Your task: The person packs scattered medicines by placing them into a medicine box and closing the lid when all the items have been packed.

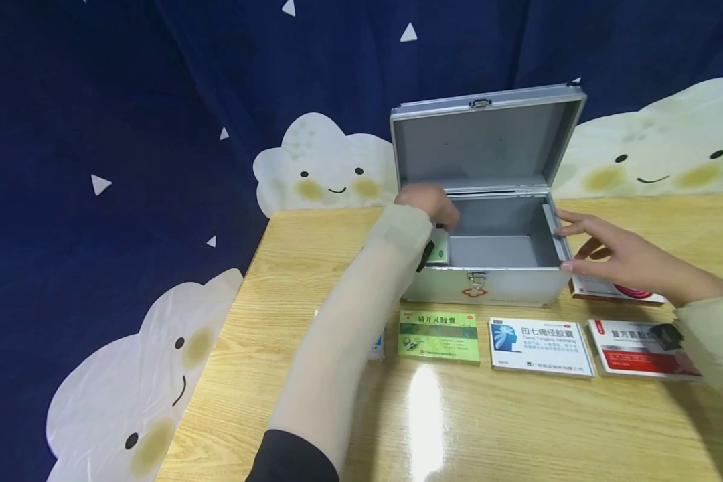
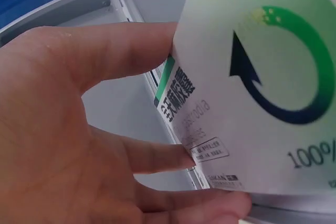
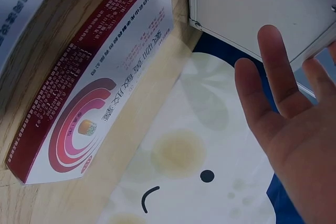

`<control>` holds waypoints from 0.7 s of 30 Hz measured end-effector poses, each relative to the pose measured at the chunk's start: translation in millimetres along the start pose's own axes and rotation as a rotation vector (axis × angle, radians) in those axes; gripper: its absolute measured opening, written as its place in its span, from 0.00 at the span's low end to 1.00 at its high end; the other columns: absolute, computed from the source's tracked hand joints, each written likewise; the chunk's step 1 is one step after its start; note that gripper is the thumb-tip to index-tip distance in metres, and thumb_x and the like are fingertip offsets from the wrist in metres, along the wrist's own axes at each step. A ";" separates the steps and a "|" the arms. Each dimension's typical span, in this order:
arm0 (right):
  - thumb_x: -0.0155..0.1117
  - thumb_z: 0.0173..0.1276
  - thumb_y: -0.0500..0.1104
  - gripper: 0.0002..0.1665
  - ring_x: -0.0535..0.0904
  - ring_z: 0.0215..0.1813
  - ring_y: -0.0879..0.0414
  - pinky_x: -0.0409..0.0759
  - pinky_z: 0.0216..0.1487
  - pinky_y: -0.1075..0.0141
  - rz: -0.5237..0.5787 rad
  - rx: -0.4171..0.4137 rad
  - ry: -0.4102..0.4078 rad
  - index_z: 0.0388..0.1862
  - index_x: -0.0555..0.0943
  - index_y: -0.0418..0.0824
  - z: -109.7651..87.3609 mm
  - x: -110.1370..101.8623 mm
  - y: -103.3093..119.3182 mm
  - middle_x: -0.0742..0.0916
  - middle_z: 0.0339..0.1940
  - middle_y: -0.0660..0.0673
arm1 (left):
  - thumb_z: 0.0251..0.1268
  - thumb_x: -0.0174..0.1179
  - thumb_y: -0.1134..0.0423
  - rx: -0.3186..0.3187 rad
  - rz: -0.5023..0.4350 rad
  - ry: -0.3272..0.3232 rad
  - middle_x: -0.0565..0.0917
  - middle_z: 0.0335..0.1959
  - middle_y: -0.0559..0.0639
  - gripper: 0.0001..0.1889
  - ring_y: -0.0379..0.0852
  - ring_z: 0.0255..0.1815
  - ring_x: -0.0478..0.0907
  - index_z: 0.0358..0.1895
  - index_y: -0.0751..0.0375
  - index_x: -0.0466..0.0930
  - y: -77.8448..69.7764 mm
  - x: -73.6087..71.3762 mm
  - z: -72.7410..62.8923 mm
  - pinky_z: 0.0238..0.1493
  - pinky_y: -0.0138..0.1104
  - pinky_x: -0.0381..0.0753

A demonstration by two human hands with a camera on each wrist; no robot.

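My left hand reaches into the left end of an open silver metal case. It pinches a green-and-white medicine box between thumb and fingers; in the head view this box shows against the case's left inner side, partly behind the wrist. At the case's right wall, the right hand rests its fingertips along the rim, thumb near the front corner. Seen from the right wrist, this hand has its fingers extended beside the case's outer side.
Before the case lie a green medicine box, a white-and-blue one and a red-and-white one. Another red-and-white box lies under the right hand. A blue-marked box is mostly hidden by the left arm. The lid stands raised.
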State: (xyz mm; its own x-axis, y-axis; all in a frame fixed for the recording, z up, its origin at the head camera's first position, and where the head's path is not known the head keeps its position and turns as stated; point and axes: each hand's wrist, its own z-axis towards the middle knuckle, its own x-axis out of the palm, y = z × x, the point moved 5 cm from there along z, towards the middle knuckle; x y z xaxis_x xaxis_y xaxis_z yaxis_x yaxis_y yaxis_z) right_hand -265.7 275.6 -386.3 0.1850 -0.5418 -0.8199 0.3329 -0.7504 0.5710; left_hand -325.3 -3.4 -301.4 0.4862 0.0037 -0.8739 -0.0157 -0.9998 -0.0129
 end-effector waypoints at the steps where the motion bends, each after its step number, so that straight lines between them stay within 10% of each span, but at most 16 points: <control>1: 0.73 0.63 0.47 0.37 0.69 0.47 0.86 0.75 0.44 0.83 0.004 -0.005 -0.002 0.69 0.70 0.48 0.2 0.0 0.7 0.70 0.76 0.53 | 0.60 0.58 0.53 -0.006 0.017 0.015 0.75 0.37 0.43 0.10 0.40 0.38 0.72 0.25 0.49 0.71 -1.1 -0.3 1.3 0.30 0.29 0.73; 4: 0.73 0.63 0.49 0.46 0.71 0.45 0.84 0.76 0.44 0.81 0.002 0.024 0.010 0.77 0.62 0.53 0.0 -1.5 -1.9 0.71 0.65 0.69 | 0.61 0.59 0.53 -0.041 0.083 0.009 0.78 0.42 0.41 0.07 0.39 0.41 0.73 0.28 0.47 0.75 -7.1 -2.7 3.0 0.36 0.29 0.76; 9: 0.72 0.63 0.49 0.45 0.70 0.45 0.84 0.74 0.43 0.83 0.010 0.039 0.006 0.76 0.63 0.54 -0.6 -3.5 -5.3 0.70 0.68 0.68 | 0.61 0.62 0.50 -0.082 0.106 -0.022 0.80 0.53 0.39 0.09 0.36 0.50 0.74 0.42 0.44 0.83 -21.3 -7.4 -2.0 0.51 0.28 0.79; 21: 0.73 0.62 0.46 0.36 0.74 0.42 0.80 0.75 0.39 0.82 0.025 0.022 -0.015 0.68 0.71 0.49 0.7 -0.1 -2.3 0.63 0.74 0.72 | 0.63 0.62 0.51 -0.027 0.037 0.110 0.78 0.51 0.40 0.06 0.37 0.47 0.74 0.33 0.46 0.81 -11.0 2.4 10.8 0.48 0.29 0.80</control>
State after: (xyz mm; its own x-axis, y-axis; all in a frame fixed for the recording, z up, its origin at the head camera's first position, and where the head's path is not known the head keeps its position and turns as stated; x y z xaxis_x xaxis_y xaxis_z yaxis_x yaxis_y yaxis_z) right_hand -267.1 277.1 -387.5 0.1788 -0.5664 -0.8045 0.3075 -0.7446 0.5925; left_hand -333.4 7.8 -308.6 0.5786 -0.0337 -0.8149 -0.0126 -0.9994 0.0323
